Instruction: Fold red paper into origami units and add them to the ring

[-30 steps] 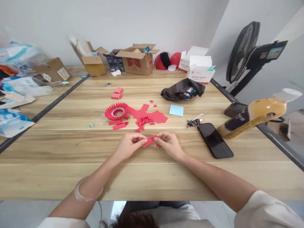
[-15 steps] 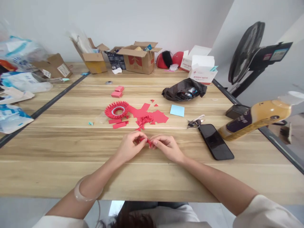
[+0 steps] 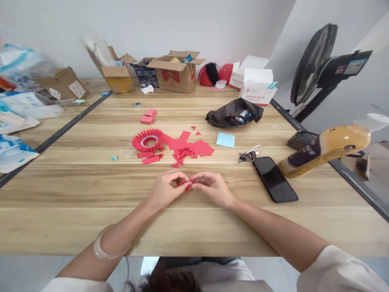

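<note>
A small folded piece of red paper (image 3: 189,186) is pinched between my two hands, low in the middle of the view. My left hand (image 3: 168,187) grips its left side with thumb and fingers, and my right hand (image 3: 212,187) pinches the right side. Fingertips partly cover the paper. Just beyond my hands lies a pile of red paper pieces (image 3: 205,149), some flat and some folded. Left of the pile sits a ring of red folded pieces (image 3: 136,140) with a pale blue inner edge. Red strips (image 3: 151,159) rest in front of it.
To the right lie a black phone (image 3: 276,180), keys (image 3: 244,157) and a yellow bottle (image 3: 337,142). A blue note pad (image 3: 225,140) and a black bag (image 3: 223,115) are farther back. Cardboard boxes (image 3: 179,80) stand along the wall; plastic bags are at left.
My right hand's fingertips have moved closer to my left hand's, and the red paper between them is turned differently. The whole view has shifted slightly.
</note>
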{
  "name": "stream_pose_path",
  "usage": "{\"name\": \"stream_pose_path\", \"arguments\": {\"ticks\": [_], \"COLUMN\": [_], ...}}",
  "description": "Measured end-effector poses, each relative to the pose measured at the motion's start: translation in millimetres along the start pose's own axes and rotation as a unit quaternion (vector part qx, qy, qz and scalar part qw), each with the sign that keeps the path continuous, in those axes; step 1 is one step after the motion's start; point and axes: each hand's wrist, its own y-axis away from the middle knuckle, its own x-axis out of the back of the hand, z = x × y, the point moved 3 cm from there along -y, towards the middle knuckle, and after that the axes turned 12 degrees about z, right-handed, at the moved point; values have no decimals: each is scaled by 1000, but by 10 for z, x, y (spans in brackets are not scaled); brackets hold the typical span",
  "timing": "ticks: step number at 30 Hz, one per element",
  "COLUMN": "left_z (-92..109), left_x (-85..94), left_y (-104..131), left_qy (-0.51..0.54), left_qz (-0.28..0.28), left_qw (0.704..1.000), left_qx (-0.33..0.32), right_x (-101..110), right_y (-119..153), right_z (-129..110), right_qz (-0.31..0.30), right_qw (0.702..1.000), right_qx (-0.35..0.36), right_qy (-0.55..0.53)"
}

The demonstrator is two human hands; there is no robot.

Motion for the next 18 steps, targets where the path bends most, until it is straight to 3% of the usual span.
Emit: {"name": "stream_pose_path", "arguments": {"ticks": [5, 10, 14, 18], "left_z": [16, -19, -57, -36], "left_x": [13, -22, -26, -13], "left_y": [-11, -1, 4, 6], "left_qy": [-21, 27, 93, 113], "left_qz": [0, -22, -28, -34], "left_qw": [1000, 999, 993, 991], "left_qx": [-6, 28, 66, 58], "right_x": [16, 38, 88, 129], "right_y": [-5, -11, -37, -60], "right_z": [-30, -57, -60, -49], "right_qz": [-24, -63, -36, 0], "right_qw": [997, 987, 983, 980], "right_qx": [69, 114, 117, 124], "right_qy": [25, 89, 137, 157]}}
